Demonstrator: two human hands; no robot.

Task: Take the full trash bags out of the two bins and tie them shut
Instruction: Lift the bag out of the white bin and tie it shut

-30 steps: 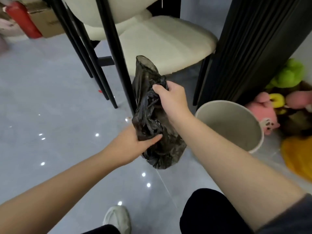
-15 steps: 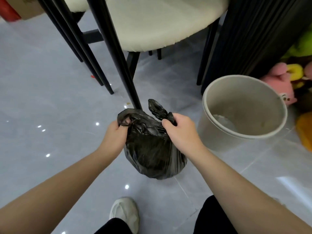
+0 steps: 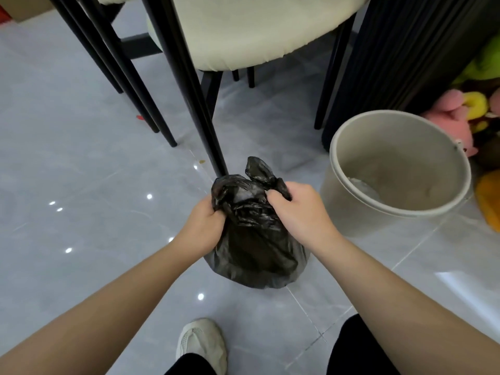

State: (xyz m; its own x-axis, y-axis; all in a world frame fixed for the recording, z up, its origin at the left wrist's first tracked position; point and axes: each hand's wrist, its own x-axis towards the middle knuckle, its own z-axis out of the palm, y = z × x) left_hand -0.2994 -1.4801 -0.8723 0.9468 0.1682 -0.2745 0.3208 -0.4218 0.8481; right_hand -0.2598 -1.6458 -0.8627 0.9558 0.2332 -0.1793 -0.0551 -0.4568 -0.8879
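A full black trash bag (image 3: 257, 255) stands on the grey tiled floor in front of me. My left hand (image 3: 204, 226) grips the bunched plastic at the bag's top left. My right hand (image 3: 300, 209) grips the top right, and a twisted ear of plastic sticks up just behind its fingers. A round beige bin (image 3: 400, 212) stands to the right of the bag, with no bag in it and a bit of pale debris at its bottom. No other bin is in view.
Black chair legs (image 3: 194, 104) and a cream seat (image 3: 257, 31) stand right behind the bag. A dark ribbed column (image 3: 400, 50) rises behind the bin, with plush toys (image 3: 454, 123) at the far right. My white shoe (image 3: 201, 345) is below the bag.
The bag came down from being held in the air to resting on the floor. Both hands shifted to the bag's top and now grip its two gathered sides.
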